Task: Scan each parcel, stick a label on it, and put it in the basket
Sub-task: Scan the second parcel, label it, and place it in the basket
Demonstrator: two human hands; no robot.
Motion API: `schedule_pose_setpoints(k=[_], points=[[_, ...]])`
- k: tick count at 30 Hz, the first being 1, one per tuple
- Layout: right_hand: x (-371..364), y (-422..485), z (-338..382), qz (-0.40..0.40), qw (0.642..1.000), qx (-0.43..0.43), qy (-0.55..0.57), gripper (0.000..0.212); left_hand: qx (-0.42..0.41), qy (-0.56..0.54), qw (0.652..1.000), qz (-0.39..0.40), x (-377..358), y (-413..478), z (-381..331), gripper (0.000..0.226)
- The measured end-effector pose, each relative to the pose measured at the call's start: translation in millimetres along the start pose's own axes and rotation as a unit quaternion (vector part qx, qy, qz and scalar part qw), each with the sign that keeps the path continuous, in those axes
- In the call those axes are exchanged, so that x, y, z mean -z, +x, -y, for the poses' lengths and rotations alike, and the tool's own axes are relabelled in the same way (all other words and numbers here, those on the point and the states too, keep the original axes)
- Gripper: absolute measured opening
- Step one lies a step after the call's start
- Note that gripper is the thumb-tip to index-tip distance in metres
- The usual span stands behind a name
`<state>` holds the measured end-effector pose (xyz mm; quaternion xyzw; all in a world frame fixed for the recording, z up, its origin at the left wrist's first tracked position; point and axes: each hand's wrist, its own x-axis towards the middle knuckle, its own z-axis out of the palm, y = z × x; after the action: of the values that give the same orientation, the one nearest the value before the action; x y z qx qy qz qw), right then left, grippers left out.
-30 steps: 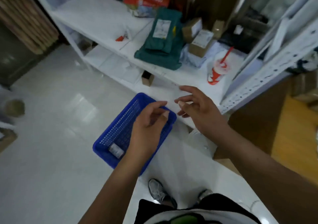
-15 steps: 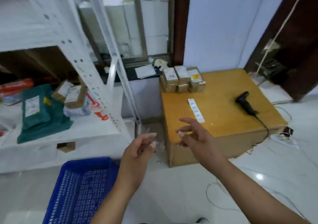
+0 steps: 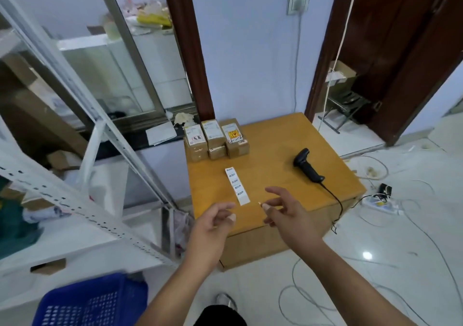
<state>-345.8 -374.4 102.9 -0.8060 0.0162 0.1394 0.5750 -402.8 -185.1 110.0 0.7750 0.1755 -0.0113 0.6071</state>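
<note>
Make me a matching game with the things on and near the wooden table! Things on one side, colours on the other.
Things:
1. scanner
2. label strip
3. basket
4. parcels

Colours:
A. blue
B. brown
C. black
D. white

Pairs: 1-C, 2-D, 3-A, 4-B

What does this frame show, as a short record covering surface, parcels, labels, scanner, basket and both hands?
table: wooden, low, holds the work items
parcels: small brown boxes clustered at the table's far left corner
label strip: white, flat on the table, mid-left
scanner: black, lying on the table's right side, cable trailing off the edge
basket: blue, on the floor lower left, contents blurred
left hand: over the table's near edge, loosely curled, holding nothing
right hand: beside the strip's near end, fingers relaxed, nothing visibly held
</note>
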Motion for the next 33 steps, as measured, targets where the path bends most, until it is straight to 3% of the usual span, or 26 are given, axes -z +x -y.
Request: schedule_pose_setpoints(k=[13,23,28,33], points=[[-21.5,196.2,23.1,0.031,0.997,-0.053,-0.041,0.036,0.105,0.017,0.994,-0.024,5.5,201.5,5.7,0.018],[-20.7,359.5,8.2,0.067,0.987,-0.091,-0.116,0.043,0.226,0.13,0.965,-0.02,-11.7,364.7,25.9,0.036],[-28.8,420.4,-16.7,0.118,0.98,-0.086,-0.136,0.052,0.263,0.114,0.957,-0.036,-47.9,402.6,39.1,0.045],[-45.3,456.2,-47.6,0.208,0.961,-0.054,-0.175,0.063,0.291,0.029,0.954,-0.068,-84.0,428.1,47.8,0.049]])
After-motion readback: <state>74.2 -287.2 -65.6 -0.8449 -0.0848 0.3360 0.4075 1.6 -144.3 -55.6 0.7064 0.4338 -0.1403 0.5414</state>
